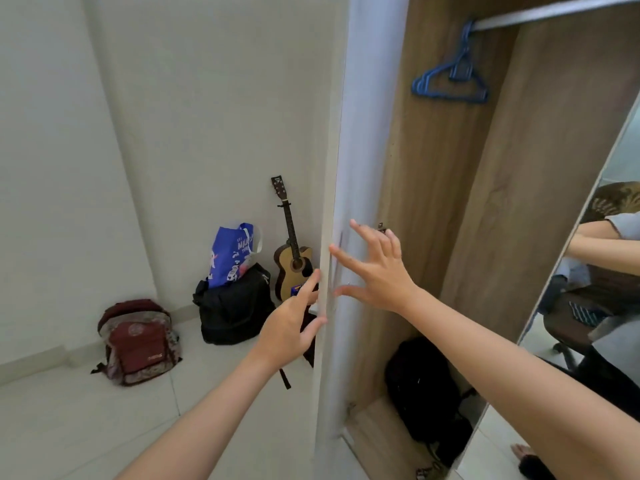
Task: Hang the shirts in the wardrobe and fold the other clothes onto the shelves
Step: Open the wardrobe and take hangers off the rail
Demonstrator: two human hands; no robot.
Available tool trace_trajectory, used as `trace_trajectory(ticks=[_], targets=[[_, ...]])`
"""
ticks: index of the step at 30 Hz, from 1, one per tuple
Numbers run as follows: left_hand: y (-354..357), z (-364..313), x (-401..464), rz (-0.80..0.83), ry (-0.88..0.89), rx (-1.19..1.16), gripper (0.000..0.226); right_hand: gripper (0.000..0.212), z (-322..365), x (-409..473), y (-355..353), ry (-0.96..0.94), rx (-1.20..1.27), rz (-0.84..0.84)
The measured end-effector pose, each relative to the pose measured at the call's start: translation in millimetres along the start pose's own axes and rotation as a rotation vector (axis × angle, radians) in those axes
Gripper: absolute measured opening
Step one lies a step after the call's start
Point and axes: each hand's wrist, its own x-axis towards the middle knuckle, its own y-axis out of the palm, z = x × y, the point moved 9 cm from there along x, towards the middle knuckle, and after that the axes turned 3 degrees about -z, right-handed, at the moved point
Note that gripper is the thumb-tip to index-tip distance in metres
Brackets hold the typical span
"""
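Left hand with straight, spread fingers laid against the outer edge of the open wardrobe door; right hand wide, fingers splayed, flat toward the door's inner white face, holding nothing. Door panel between the two hands: stiff, flat, likely light on its hinges; best taken by the free vertical edge, as here. Above and beyond the right hand, blue hangers bunched on the metal rail at the wooden side wall: thin, rigid, light, apt to tangle; best lifted by the hook. No shirts or other clothes to hang or fold visible; location cannot be told. Below the right hand, black bag on the wardrobe floor. To its right, mirror door. Beyond the left hand, guitar, blue carrier bag in a black holdall, maroon backpack on pale tiled floor against white walls.
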Motion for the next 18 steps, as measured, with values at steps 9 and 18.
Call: trace_trajectory(ticks=[9,18], targets=[[-62.1,67.7,27.3,-0.004,-0.015,0.239,0.085,0.104,44.6,104.2,63.9,0.061,0.075,0.185],[-115.4,110.1,96.4,-0.124,0.023,0.555,0.096,0.116,45.3,161.9,123.2,0.005,0.134,0.167]])
